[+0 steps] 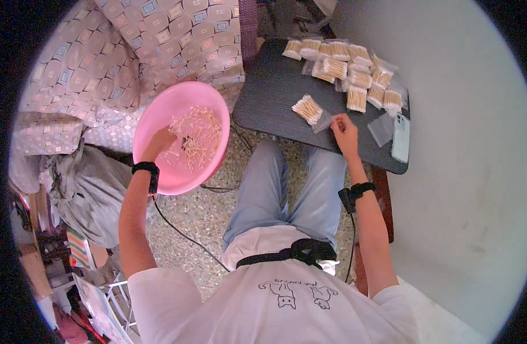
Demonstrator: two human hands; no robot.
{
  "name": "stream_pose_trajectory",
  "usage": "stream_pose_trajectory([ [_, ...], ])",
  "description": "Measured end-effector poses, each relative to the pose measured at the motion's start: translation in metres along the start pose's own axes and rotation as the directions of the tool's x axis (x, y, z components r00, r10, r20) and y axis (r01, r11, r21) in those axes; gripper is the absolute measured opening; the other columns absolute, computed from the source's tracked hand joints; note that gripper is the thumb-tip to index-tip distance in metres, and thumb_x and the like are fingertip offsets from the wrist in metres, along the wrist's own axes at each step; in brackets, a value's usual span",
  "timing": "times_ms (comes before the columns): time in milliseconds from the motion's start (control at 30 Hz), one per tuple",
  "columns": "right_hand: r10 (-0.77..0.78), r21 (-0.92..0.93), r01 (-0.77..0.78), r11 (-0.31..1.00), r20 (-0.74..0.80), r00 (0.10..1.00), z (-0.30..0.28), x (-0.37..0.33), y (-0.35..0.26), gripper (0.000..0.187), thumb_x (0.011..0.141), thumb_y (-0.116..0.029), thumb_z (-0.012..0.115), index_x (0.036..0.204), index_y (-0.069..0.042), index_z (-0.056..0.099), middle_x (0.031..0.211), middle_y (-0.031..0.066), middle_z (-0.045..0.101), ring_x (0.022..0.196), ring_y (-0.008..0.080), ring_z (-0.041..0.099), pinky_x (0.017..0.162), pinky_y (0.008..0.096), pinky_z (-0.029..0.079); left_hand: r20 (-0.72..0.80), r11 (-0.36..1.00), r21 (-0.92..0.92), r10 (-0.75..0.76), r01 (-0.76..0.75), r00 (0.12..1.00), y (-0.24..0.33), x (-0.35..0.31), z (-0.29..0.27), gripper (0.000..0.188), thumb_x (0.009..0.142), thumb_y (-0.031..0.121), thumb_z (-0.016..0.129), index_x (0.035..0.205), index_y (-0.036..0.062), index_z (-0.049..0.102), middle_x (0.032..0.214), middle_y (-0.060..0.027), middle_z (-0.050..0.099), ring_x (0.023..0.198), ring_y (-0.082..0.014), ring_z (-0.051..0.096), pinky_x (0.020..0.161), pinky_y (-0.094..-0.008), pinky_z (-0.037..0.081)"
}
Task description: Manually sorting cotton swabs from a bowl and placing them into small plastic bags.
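Note:
My left hand (160, 143) reaches into a pink basin (147, 129), its fingers curled at the loose cotton swabs (201, 140) heaped there. White swab tips show by its fingertips; how many it grips is hidden. At the near edge of the dark table, my right hand (345, 133) pinches the edge of a small clear plastic bag (323, 122). Part-filled with a bundle of cotton swabs (307, 109), that bag lies flat on the tabletop.
Several filled swab bags (335, 67) are piled at the far right of the black table (263, 86). A light-coloured phone (400, 139) and a clear bag (381, 129) lie at its right edge. A wall (458, 172) rises beside it. Black cables (189, 234) hang from both wrist straps.

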State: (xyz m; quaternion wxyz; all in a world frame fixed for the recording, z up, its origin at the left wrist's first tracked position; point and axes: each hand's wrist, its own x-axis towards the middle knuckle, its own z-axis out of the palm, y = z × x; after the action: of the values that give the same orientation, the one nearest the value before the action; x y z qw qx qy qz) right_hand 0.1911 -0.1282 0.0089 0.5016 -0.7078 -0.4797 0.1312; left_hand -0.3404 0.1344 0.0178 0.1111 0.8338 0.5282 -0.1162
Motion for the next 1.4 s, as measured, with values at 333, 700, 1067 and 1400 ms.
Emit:
stream_pose_trajectory([
  [333,-0.014,0.023,0.014,1.0,-0.001,1.0,0.002,-0.004,-0.004,0.014,0.083,-0.013,0.06,0.093,-0.003,0.058,0.075,0.0124,0.064,0.062,0.0204,0.061,0.059,0.0314,0.048,-0.065,0.994,0.082,0.077,-0.072,0.995,-0.035,0.006,0.004,0.051,0.085,0.032,0.053,0.121,-0.0029,0.047,0.116,-0.0269,0.054,0.11,-0.0415,0.051,0.092,-0.0455,0.041],
  [700,0.001,0.018,-0.002,1.0,0.008,1.0,-0.002,-0.003,0.003,0.012,0.083,-0.012,0.06,0.09,-0.003,0.057,0.069,0.0114,0.061,0.059,0.0194,0.058,0.057,0.0311,0.046,-0.199,0.955,-0.169,0.207,-0.242,0.958,0.089,0.004,-0.101,0.043,0.087,0.036,0.053,0.114,0.003,0.055,0.102,-0.0232,0.061,0.097,-0.0384,0.057,0.085,-0.0406,0.044],
  [1067,0.018,0.015,-0.018,1.0,0.015,1.0,-0.015,-0.005,-0.006,0.011,0.082,-0.01,0.06,0.087,-0.002,0.056,0.071,0.0106,0.061,0.061,0.0191,0.058,0.058,0.0307,0.047,-0.299,0.807,-0.199,0.491,-0.557,0.818,0.375,0.107,-0.115,0.031,0.09,0.031,0.05,0.107,0.0067,0.059,0.107,-0.0203,0.061,0.097,-0.036,0.059,0.084,-0.0408,0.048],
  [1400,0.002,0.125,0.003,0.992,-0.041,0.999,-0.001,-0.003,-0.014,0.009,0.083,-0.01,0.061,0.086,-0.002,0.056,0.065,0.0042,0.054,0.054,0.0104,0.043,0.053,0.0248,0.039,-0.286,0.851,0.079,0.519,-0.52,0.806,0.404,0.147,-0.068,0.047,0.077,0.028,0.064,0.12,0.0187,0.049,0.117,-0.0094,0.05,0.108,-0.0337,0.051,0.084,-0.0514,0.045],
])
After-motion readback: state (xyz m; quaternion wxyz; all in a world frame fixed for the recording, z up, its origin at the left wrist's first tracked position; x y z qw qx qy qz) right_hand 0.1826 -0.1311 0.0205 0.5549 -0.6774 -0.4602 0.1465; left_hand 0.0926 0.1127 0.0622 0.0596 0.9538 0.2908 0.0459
